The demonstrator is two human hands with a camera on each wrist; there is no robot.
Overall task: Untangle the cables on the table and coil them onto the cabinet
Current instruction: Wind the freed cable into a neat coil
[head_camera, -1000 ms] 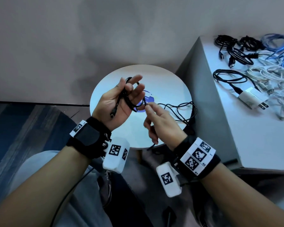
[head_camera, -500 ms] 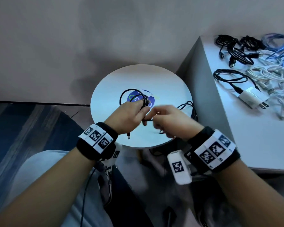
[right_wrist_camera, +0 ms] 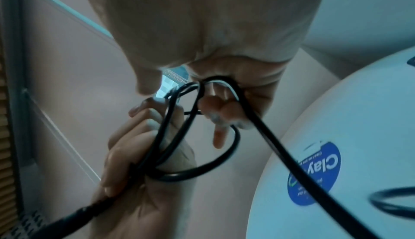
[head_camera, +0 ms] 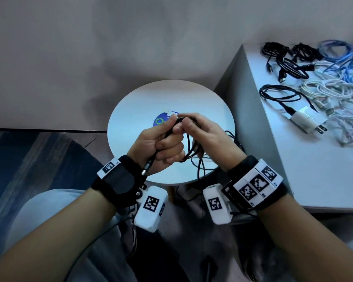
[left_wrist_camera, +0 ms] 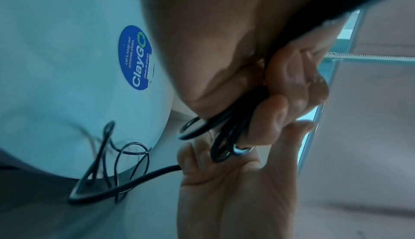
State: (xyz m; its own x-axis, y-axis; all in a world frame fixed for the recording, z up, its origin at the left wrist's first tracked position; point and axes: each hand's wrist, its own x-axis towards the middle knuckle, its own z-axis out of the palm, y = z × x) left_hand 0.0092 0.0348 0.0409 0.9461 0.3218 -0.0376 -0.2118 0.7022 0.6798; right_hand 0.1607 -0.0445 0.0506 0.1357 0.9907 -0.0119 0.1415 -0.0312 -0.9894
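Both hands work a thin black cable [head_camera: 189,147] above the round white table [head_camera: 130,110]. My left hand [head_camera: 161,143] is fisted round several loops of it, and the plug end [head_camera: 148,168] pokes out below the wrist. My right hand [head_camera: 200,131] pinches the free strand close by. In the left wrist view the loops [left_wrist_camera: 224,136] bunch under curled fingers. In the right wrist view the strand [right_wrist_camera: 265,132] passes over my right fingers and runs down to the table. The cable's slack [head_camera: 230,137] trails over the table's right edge.
The grey cabinet [head_camera: 314,180] stands to the right, carrying black coils [head_camera: 283,58], blue cables [head_camera: 342,58], white cables [head_camera: 334,92] and a white charger [head_camera: 306,121]. A blue round sticker [head_camera: 161,121] marks the table centre. My knees are below the table.
The left hand turned from palm up to a closed fist round the loops and rose a little. The right hand came in against it, and less slack lies on the table.
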